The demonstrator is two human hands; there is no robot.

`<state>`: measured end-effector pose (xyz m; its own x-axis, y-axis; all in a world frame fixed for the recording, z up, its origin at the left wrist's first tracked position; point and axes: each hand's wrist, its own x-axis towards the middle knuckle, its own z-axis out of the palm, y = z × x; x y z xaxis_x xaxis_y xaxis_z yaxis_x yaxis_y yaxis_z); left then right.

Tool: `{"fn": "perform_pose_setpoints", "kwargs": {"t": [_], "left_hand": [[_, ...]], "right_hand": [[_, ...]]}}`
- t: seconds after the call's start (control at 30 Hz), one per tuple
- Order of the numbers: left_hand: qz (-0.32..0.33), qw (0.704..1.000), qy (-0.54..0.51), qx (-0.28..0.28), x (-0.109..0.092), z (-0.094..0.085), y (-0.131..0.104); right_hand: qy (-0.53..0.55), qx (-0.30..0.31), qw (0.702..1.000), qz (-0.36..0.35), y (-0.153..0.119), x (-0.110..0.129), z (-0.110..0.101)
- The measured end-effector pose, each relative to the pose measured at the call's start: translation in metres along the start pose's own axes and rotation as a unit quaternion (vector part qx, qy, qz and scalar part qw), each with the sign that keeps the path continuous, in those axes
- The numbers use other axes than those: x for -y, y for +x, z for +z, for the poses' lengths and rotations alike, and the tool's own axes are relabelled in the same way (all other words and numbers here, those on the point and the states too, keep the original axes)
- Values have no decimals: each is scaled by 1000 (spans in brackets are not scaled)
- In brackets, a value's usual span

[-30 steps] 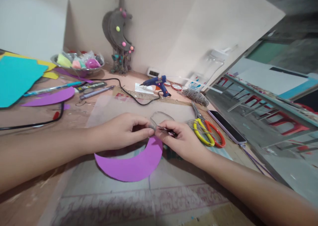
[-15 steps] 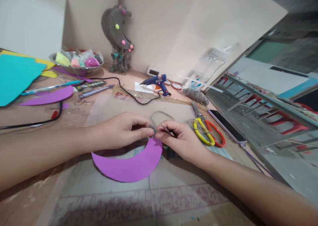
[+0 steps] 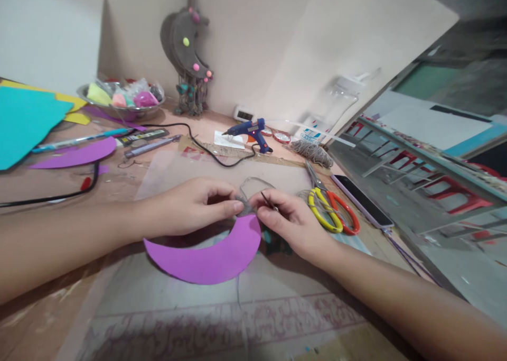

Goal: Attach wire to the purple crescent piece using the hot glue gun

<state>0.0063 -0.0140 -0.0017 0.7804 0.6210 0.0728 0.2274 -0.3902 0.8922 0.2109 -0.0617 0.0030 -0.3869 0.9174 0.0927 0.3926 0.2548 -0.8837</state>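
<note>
A purple paper crescent [image 3: 209,261] is held up in front of me, its upper right tip wrapped in grey yarn [image 3: 247,209]. My left hand [image 3: 194,205] pinches that wrapped end between thumb and fingers. Close beside it, my right hand [image 3: 291,221] is closed, thumb and forefinger together on the yarn at the crescent's edge. A thin dark object [image 3: 268,200] sticks out among the right fingers; its kind is unclear. A loose loop of yarn arcs above both hands, and a strand hangs below the crescent.
Scissors [image 3: 335,213] with yellow and orange handles lie right of my hand, beside a phone [image 3: 362,200]. Behind are a blue glue gun [image 3: 249,130], a yarn bundle [image 3: 312,154] and a black cord [image 3: 194,138]. A metal bowl [image 3: 114,110] and teal sheet [image 3: 31,123] are left.
The crescent has tilted and risen slightly, its right end widening toward my right hand. My right fingers have shifted a little, and the dark object in them has turned.
</note>
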Motion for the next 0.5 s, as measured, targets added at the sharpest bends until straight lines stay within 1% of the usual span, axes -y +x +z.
{"fn": "perform_pose_setpoints", "kwargs": {"t": [0.07, 0.13, 0.17, 0.27, 0.37, 0.43, 0.5], "left_hand": [[-4, 1000, -4, -5, 0, 0, 0], [-6, 1000, -2, -8, 0, 0, -1], [-8, 1000, -1, -9, 0, -1, -1], [-15, 1000, -1, -9, -1, -1, -1], [-19, 1000, 3, -11, -2, -1, -1], [-14, 1000, 16, -17, -3, -1, -1], [-5, 999, 28, -19, -3, -1, -1]], "right_hand": [[-67, -44, 995, -64, -1, -2, -4], [-150, -78, 978, -124, -1, -4, -9], [-192, -84, 966, -149, -1, -5, -13], [-303, -75, 928, -205, 1, -8, -22], [-372, -69, 894, -240, 2, -11, -25], [-403, -60, 878, -251, 2, -12, -25], [-423, -49, 869, -252, 1, -12, -24]]}}
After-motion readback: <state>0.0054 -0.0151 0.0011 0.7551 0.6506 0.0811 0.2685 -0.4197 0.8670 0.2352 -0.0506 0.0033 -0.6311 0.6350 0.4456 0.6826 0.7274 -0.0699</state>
